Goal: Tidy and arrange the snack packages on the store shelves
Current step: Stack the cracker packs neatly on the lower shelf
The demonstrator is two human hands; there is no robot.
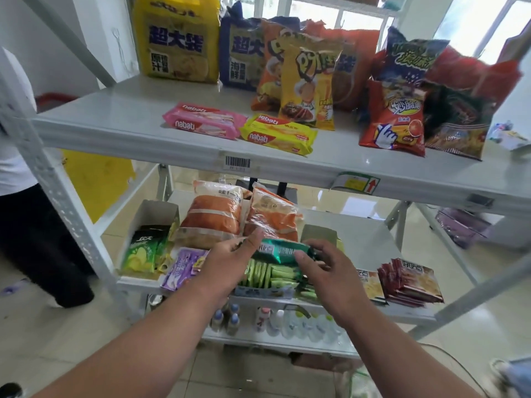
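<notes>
Both hands on one green snack pack [283, 251] over middle shelf [370, 242]: left hand [230, 261] w/ fingers straight against its end, right hand [324, 265] curled round other end, prob. steadying it to drop into box of green sachets [267, 275] below.

I noted painted metal shelves [138, 122], smooth, semi-gloss. The green packet [283, 249] was shiny foil; the bread bags [212, 214] clear glossy plastic; the display box [156, 214] matt cardboard; floor tiles [86, 334] glossy.
</notes>
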